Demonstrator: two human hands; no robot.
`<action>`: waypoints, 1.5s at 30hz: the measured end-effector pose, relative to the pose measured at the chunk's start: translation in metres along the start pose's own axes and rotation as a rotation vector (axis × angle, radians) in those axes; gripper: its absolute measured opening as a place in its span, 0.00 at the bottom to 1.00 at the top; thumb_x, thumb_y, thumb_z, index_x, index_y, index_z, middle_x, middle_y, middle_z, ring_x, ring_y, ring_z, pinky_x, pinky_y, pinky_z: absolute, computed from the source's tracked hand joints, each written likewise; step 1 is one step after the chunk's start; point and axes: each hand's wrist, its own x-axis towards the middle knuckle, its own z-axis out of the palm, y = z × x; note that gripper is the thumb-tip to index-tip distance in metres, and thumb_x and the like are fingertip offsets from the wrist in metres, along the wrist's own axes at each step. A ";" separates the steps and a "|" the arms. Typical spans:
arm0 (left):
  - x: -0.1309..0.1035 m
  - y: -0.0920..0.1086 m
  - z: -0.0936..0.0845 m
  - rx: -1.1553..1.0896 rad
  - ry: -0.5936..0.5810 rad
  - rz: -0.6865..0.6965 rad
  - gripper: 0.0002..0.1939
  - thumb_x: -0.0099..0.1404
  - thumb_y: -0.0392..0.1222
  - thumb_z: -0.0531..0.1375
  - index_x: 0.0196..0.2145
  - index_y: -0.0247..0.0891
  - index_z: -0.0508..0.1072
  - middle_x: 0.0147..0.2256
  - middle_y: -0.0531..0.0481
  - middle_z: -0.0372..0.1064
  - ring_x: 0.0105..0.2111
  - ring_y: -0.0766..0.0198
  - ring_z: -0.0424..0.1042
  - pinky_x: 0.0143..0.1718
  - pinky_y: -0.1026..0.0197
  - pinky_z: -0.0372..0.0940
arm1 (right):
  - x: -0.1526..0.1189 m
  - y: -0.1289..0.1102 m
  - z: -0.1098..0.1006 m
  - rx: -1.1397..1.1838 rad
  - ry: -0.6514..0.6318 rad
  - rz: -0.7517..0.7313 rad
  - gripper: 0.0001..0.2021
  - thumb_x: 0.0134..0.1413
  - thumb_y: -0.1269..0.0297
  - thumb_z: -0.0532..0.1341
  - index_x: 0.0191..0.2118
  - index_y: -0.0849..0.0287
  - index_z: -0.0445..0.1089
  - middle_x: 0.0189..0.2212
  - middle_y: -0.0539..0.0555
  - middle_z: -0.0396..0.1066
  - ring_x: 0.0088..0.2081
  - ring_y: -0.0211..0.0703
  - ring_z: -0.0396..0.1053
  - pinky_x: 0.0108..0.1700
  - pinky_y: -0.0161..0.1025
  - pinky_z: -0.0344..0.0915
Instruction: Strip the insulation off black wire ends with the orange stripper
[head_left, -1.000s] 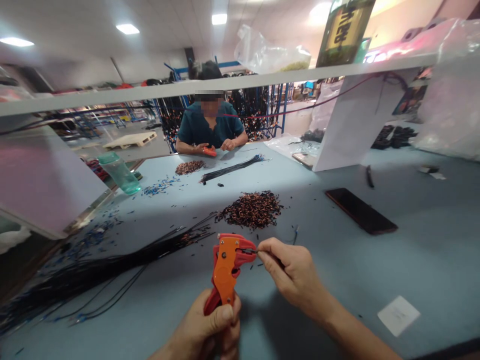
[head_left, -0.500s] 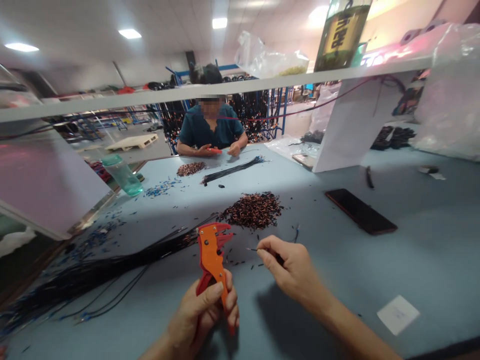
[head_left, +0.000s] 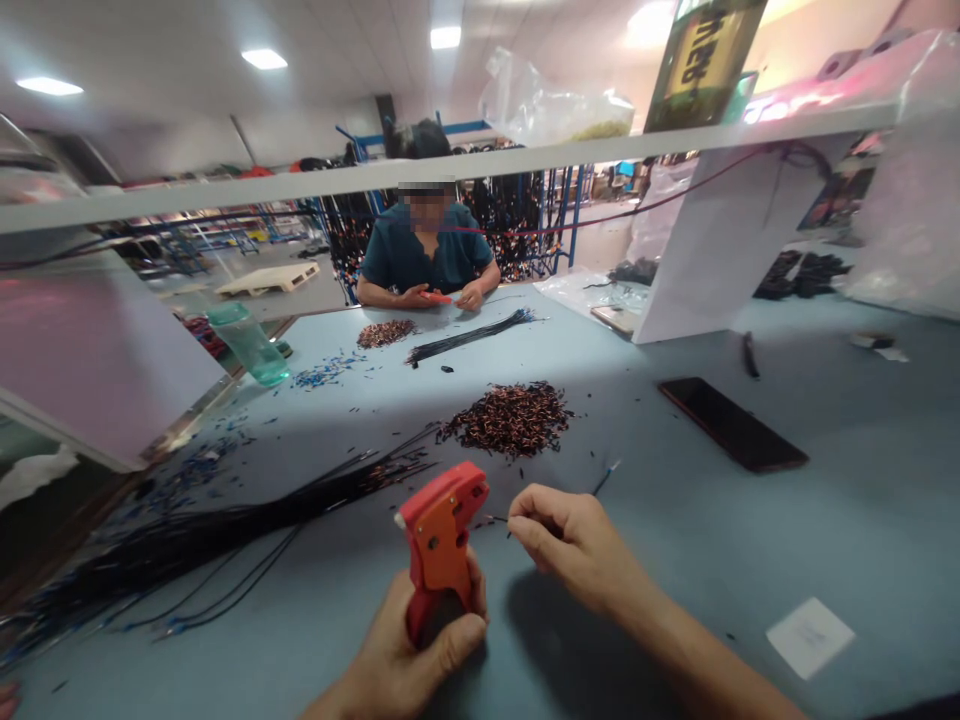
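Observation:
My left hand (head_left: pixel 439 640) is wrapped round the handles of a red and orange wire stripper (head_left: pixel 442 540), its head turned towards the right. Just right of the tool's jaws, my right hand (head_left: pixel 566 535) pinches a short black wire (head_left: pixel 491 519), one end pointing at the jaws and a blue-tipped end sticking out behind the fingers. A gap shows between the tool and my right fingertips. Beyond both hands lies a heap of small black and copper-coloured pieces (head_left: pixel 514 418). A long bundle of black wires (head_left: pixel 225 535) stretches across the table's left side.
Across the table (head_left: pixel 675 540) sits a person (head_left: pixel 427 250) holding a red tool, near a second wire bundle (head_left: pixel 472 337) and a small heap (head_left: pixel 386 333). A black phone (head_left: pixel 733 422) and white paper (head_left: pixel 810 637) lie right; a green bottle (head_left: pixel 251 345) stands left. A shelf (head_left: pixel 555 158) spans above.
The stripper in my left hand has turned, its head now facing right towards the wire. My right hand has shifted slightly down with the wire. The view has moved a little.

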 end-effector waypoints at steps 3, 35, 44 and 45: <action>0.001 0.005 -0.001 0.315 0.052 0.202 0.05 0.64 0.41 0.59 0.37 0.39 0.69 0.30 0.49 0.67 0.30 0.63 0.67 0.32 0.62 0.62 | 0.000 0.001 0.002 0.118 -0.039 0.077 0.09 0.53 0.61 0.56 0.27 0.58 0.64 0.15 0.44 0.59 0.19 0.34 0.54 0.24 0.32 0.51; 0.008 -0.008 -0.010 0.857 0.222 0.528 0.23 0.55 0.31 0.61 0.50 0.38 0.68 0.37 0.39 0.72 0.34 0.52 0.69 0.36 0.54 0.63 | -0.007 0.003 0.015 0.526 -0.268 0.154 0.08 0.47 0.65 0.63 0.24 0.60 0.63 0.20 0.44 0.60 0.23 0.31 0.53 0.26 0.30 0.53; 0.008 -0.010 -0.009 0.886 0.270 0.462 0.12 0.56 0.34 0.62 0.40 0.38 0.73 0.29 0.44 0.71 0.27 0.57 0.67 0.30 0.58 0.57 | -0.008 0.004 0.020 0.516 -0.227 0.179 0.09 0.46 0.65 0.63 0.22 0.59 0.63 0.19 0.44 0.59 0.22 0.31 0.52 0.26 0.30 0.51; 0.008 -0.009 -0.009 0.892 0.274 0.451 0.10 0.57 0.34 0.62 0.39 0.38 0.73 0.28 0.44 0.71 0.26 0.58 0.66 0.29 0.59 0.56 | -0.008 0.004 0.020 0.523 -0.231 0.186 0.08 0.46 0.65 0.62 0.23 0.59 0.63 0.19 0.43 0.59 0.22 0.31 0.51 0.25 0.30 0.50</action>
